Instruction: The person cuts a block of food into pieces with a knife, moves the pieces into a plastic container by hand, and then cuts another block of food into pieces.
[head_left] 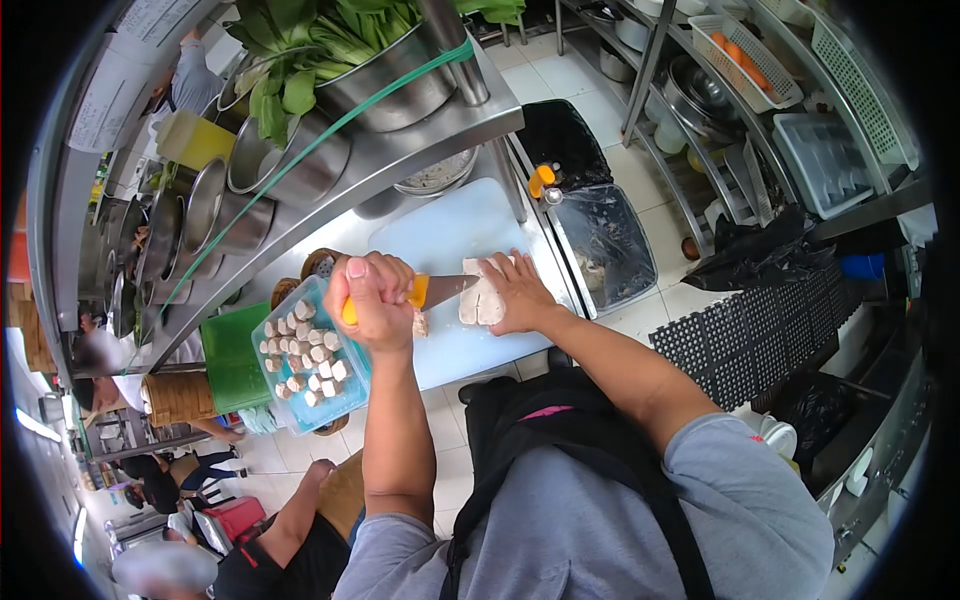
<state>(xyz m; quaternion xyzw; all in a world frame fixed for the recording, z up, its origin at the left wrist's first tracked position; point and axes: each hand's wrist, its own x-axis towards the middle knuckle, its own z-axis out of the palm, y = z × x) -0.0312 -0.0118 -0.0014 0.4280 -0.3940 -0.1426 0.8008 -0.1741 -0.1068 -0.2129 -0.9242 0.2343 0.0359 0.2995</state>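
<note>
My left hand (372,298) is closed around the yellow handle of a knife (443,290). Its blade reaches right, up to a pale block of food (482,300) whose kind I cannot make out. My right hand (518,290) lies over the block with its fingers pressing on it, and a dark split line shows in the piece. Both hands are above a light blue cutting board (430,236). A small cut piece (420,325) lies by the knife handle. Left of my left hand, a clear plastic container (352,385) holds several pale cut chunks (312,340).
A steel shelf (400,150) with pots and leafy greens (330,45) overhangs the board's far side. A green board (235,360) sits at the left. Lined black bins (605,235) stand right of the counter. Another person's arm (295,510) is at lower left.
</note>
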